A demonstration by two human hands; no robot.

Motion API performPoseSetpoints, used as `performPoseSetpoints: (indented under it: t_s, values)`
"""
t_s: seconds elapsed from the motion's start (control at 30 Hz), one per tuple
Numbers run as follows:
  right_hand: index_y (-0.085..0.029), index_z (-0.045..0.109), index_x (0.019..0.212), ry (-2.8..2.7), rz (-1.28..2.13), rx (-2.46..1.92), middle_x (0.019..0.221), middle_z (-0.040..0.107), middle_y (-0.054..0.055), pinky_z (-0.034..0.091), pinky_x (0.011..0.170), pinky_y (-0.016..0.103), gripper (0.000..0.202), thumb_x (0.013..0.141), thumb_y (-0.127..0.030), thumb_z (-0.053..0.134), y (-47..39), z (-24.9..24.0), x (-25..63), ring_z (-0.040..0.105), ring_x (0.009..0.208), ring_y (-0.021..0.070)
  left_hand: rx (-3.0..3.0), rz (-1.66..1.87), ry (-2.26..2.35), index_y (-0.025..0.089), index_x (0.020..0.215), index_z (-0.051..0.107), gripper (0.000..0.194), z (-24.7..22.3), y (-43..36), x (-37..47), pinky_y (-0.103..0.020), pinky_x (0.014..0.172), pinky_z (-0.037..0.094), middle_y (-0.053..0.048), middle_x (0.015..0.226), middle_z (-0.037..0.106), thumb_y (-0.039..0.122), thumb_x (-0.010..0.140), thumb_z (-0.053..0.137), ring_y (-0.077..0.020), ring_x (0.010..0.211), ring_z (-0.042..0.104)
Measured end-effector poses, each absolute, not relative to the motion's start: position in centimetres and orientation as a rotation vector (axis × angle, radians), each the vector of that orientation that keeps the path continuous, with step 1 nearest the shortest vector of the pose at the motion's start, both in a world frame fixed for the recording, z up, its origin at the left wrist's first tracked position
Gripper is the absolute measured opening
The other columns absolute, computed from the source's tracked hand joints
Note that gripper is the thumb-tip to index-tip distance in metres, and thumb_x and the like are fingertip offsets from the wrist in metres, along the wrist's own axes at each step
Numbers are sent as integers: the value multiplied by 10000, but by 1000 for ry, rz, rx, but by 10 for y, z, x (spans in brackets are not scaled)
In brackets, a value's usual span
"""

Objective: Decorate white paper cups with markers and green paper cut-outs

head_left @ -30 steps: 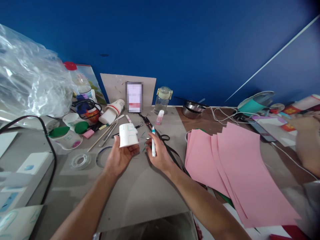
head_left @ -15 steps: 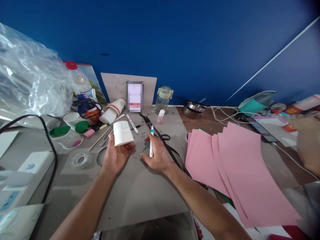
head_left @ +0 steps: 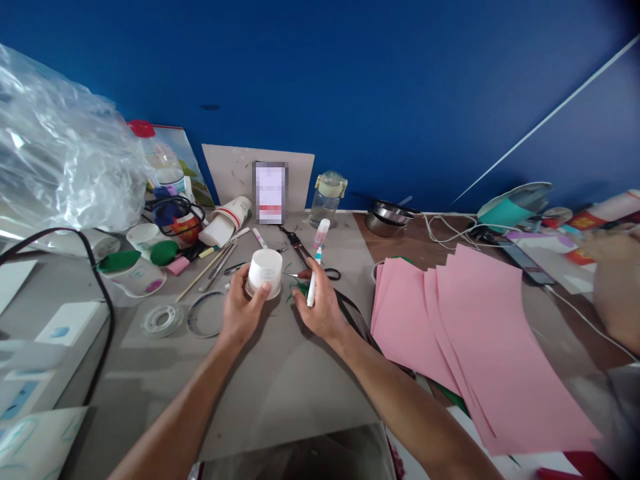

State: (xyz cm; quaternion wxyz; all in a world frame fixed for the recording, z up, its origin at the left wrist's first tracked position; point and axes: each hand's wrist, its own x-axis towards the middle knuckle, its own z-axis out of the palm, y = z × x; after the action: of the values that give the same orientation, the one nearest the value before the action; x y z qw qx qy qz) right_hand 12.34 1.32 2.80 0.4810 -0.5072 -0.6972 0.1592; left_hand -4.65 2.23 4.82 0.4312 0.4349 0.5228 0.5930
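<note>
My left hand [head_left: 243, 305] is wrapped round a white paper cup [head_left: 265, 270] near its rim, thumb across the front. The cup is upside down, its base facing up. In my right hand [head_left: 320, 303] a white marker with a teal band [head_left: 312, 287] is held between thumb and fingers, teal end pointing up and away. Behind the marker stands a glue stick [head_left: 321, 233]. Black-handled scissors [head_left: 332, 274] lie partly hidden behind my right hand, and green scraps [head_left: 300, 287] lie between the hands.
Pink paper sheets [head_left: 480, 333] lie at the right. Tape rolls [head_left: 163, 321], brushes [head_left: 217, 267] and decorated cups [head_left: 137, 275] are at the left. A glass bottle [head_left: 327, 199] and a phone [head_left: 270, 193] stand at the back. Another person's arm [head_left: 617, 287] shows at far right.
The cup has moved right and turned, so its teal drawing no longer faces the camera. My left hand now grips it from the side. My right hand and marker have shifted slightly right.
</note>
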Motion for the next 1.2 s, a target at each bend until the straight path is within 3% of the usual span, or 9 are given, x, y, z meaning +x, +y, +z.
performPoseSetpoints:
  t_s: [0.13, 0.33, 0.53, 0.77, 0.9, 1.07, 1.13, 1.2]
  values:
    - [-156, 322, 1412, -1691, 365, -1229, 1174, 600, 173, 461, 986, 493, 621, 852, -246, 572, 13, 29, 123, 611, 1042, 278, 1383, 1331, 1446, 206, 1084, 662, 465, 43, 21, -46, -328, 916, 403, -65, 1043, 657, 277, 647, 804, -263, 1001, 571]
    - [-129, 349, 1391, -1621, 336, -1250, 1063, 634, 142, 478, 949, 491, 607, 847, -276, 576, 15, 28, 125, 617, 1008, 271, 1853, 1062, 1712, 155, 1135, 576, 432, 31, 22, -48, -505, 995, 379, -147, 1111, 645, 305, 739, 663, -344, 1084, 556]
    - [-134, 349, 1386, -1601, 341, -1239, 1060, 635, 140, 479, 934, 487, 598, 852, -289, 568, 15, 30, 126, 616, 999, 264, 1871, 1145, 1613, 164, 1222, 511, 530, 31, 16, -52, -441, 957, 440, -137, 1164, 627, 122, 694, 534, -294, 1112, 570]
    - [-131, 348, 1380, -1568, 366, -1242, 1038, 638, 134, 484, 912, 478, 594, 856, -297, 572, 17, 30, 128, 621, 974, 258, 1876, 1317, 1797, 191, 1021, 636, 279, 50, 25, -77, -427, 934, 442, -121, 1046, 647, 156, 788, 486, -284, 1052, 586]
    - [-119, 352, 1377, -1555, 379, -1218, 1033, 639, 139, 478, 918, 492, 595, 856, -303, 570, 18, 29, 128, 624, 968, 259, 2044, 1015, 2010, 191, 1016, 679, 255, 64, 39, -100, -474, 987, 384, -156, 1075, 665, 232, 815, 527, -338, 1104, 563]
    - [-146, 349, 1388, -1578, 337, -1180, 1046, 636, 127, 479, 927, 481, 588, 860, -292, 563, 16, 31, 126, 611, 990, 251, 2240, 460, 2067, 152, 943, 706, 240, 64, 55, -105, -486, 876, 420, -213, 984, 687, 213, 784, 538, -394, 1019, 595]
    - [-145, 351, 1387, -1582, 316, -1171, 1036, 637, 121, 480, 926, 484, 587, 858, -285, 562, 17, 32, 126, 609, 989, 251, 2207, 470, 2046, 153, 857, 706, 182, 61, 58, -101, -485, 842, 419, -217, 931, 687, 184, 755, 558, -410, 999, 593]
    - [-142, 354, 1383, -1569, 309, -1170, 1029, 637, 120, 482, 923, 482, 584, 855, -278, 564, 18, 33, 127, 610, 986, 250, 2021, 768, 1940, 176, 776, 697, 121, 62, 60, -100, -448, 845, 414, -174, 878, 688, 142, 712, 600, -380, 988, 591]
